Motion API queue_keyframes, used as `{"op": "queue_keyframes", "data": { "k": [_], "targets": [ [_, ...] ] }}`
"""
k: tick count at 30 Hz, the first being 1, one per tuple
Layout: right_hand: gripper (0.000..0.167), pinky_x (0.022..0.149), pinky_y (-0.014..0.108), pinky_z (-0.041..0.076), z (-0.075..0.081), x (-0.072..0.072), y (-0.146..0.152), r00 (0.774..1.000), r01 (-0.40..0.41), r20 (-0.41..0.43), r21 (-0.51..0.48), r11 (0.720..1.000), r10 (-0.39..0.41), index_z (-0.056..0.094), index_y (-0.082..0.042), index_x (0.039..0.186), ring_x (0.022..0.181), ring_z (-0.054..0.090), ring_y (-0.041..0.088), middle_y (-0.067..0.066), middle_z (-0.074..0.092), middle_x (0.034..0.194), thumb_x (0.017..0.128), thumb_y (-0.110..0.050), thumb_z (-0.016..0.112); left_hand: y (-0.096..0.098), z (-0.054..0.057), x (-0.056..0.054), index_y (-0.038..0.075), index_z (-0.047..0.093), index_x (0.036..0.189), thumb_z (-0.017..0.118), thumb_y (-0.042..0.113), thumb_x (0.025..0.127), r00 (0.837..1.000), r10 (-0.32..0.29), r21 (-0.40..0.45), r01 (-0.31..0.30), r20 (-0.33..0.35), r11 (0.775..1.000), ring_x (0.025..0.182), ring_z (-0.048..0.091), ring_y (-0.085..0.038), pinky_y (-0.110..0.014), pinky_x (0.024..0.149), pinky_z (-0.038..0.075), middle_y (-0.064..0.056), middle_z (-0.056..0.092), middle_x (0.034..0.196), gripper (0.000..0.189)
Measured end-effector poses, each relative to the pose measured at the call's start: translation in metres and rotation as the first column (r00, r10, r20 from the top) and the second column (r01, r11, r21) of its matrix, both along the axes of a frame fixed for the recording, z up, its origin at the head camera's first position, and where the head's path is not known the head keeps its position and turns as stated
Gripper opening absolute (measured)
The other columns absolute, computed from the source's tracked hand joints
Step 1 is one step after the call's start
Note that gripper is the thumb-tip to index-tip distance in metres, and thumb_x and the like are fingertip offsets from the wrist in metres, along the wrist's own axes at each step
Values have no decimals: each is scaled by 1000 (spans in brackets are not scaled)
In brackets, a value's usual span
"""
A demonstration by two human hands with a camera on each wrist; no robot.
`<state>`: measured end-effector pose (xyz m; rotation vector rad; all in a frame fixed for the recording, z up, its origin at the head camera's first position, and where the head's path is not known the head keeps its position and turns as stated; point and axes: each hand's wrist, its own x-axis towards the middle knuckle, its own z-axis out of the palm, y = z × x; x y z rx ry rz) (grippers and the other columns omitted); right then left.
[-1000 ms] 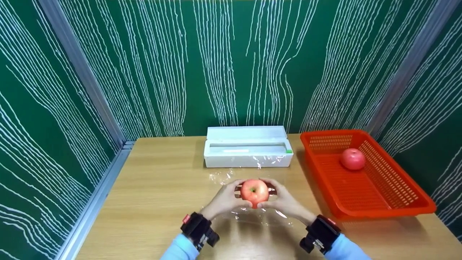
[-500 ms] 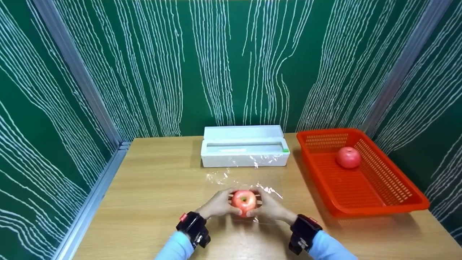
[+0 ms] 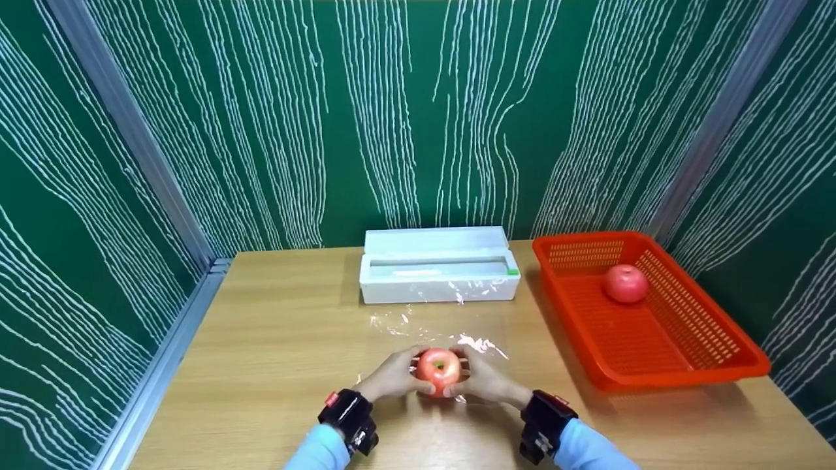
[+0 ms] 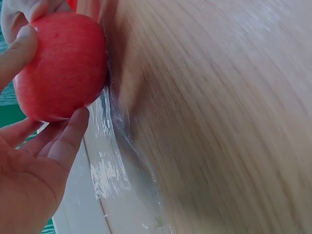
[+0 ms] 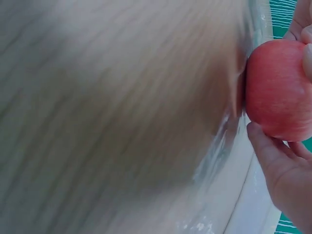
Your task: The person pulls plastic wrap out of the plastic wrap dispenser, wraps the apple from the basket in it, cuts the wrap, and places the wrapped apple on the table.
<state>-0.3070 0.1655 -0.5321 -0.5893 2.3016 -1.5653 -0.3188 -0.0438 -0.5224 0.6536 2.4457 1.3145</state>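
Observation:
Between both hands is a red apple (image 3: pixel 438 371), stem side up, low over a sheet of clear plastic wrap (image 3: pixel 480 343) on the wooden table. My left hand (image 3: pixel 396 373) grips its left side, thumb in front and fingers behind. From the right, my right hand (image 3: pixel 484 377) holds it the same way. In the left wrist view the apple (image 4: pixel 63 68) sits right at the film, with the fingertips (image 4: pixel 73 129) curled under its side. The right wrist view shows the apple's base (image 5: pixel 253 92) against the wrap.
Behind the hands stands a white wrap dispenser box (image 3: pixel 439 289), its lid raised, film trailing from it towards the hands. At the right, an orange-red plastic basket (image 3: pixel 588 352) holds another apple (image 3: pixel 626 283). Green walls with white lines enclose the table (image 3: pixel 274 339).
Both hands have lowered the apple and drawn it nearer the body, down onto the wrap. Over the last half second they have barely moved. The head view has shifted slightly.

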Motion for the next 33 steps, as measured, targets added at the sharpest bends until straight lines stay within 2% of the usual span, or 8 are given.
{"op": "queue_keyframes", "data": {
  "k": [3, 6, 10, 13, 20, 25, 28, 33],
  "targets": [
    [86, 96, 52, 41, 11, 9, -2, 994, 75, -89, 200, 977, -58, 25, 13, 133, 115, 48, 42, 33, 44, 127, 72, -20, 76, 1, 2, -1, -1, 36, 136, 78, 18, 69, 1000, 5, -19, -5, -9, 1000, 117, 51, -32, -41, 97, 43, -18, 51, 130, 81],
    [59, 78, 48, 51, 21, 24, -4, 942, 191, -336, 507, 841, -11, 52, 10, 113, 88, 59, 33, 22, 59, 99, 71, -24, 76, 1, 5, -2, 0, 34, 138, 78, 19, 69, 1000, 9, -45, -10, -17, 999, 118, 50, -33, -44, 100, 40, -19, 48, 133, 85],
    [20, 50, 36, 47, 17, 38, -7, 742, 377, -619, 704, 602, 259, 62, -6, 73, 63, 50, 20, 4, 50, 70, 68, -22, 74, 0, 9, 4, 6, 29, 142, 79, 21, 66, 998, 28, -61, -32, -59, 998, 125, 43, -33, -50, 103, 34, -18, 36, 142, 92],
    [15, 44, 31, 44, 8, 41, -9, 592, 448, -674, 731, 514, 442, 63, -10, 71, 57, 52, 18, 1, 55, 66, 68, -21, 72, 1, 12, 13, 13, 30, 143, 78, 21, 67, 979, 5, -125, -31, -204, 992, 130, 36, -32, -51, 104, 32, -13, 28, 147, 91],
    [11, 41, 21, 38, -9, 39, -11, 392, 581, -630, 735, 351, 670, 63, -19, 65, 49, 46, 8, -7, 56, 60, 68, -26, 71, 3, 2, 29, 16, 41, 137, 74, 24, 72, 736, -291, -425, 4, -612, 905, 133, 33, -26, -42, 107, 32, -6, 34, 145, 73],
    [5, 42, 22, 39, -5, 34, -5, 410, 573, -646, 732, 369, 645, 65, -18, 73, 52, 47, 10, -6, 56, 66, 73, -22, 68, 5, -8, 28, 12, 40, 138, 75, 30, 71, 653, -357, -501, -41, -668, 864, 133, 34, -25, -40, 107, 33, -8, 36, 143, 78],
    [14, 45, 24, 43, 1, 31, -1, 458, 533, -671, 732, 424, 583, 65, -16, 84, 62, 52, 13, -2, 58, 80, 71, -16, 70, 8, -12, 26, 10, 38, 138, 74, 42, 69, 622, -369, -539, -102, -690, 836, 131, 36, -25, -41, 106, 34, -9, 39, 140, 83],
    [21, 51, 28, 50, 5, 26, -2, 443, 504, -743, 669, 547, 501, 65, -13, 91, 81, 55, 18, 3, 57, 96, 70, -14, 69, 19, -20, 23, 7, 36, 136, 65, 63, 68, 544, -362, -575, -291, -757, 765, 128, 38, -23, -39, 103, 37, -10, 42, 137, 93]
  ]
}}
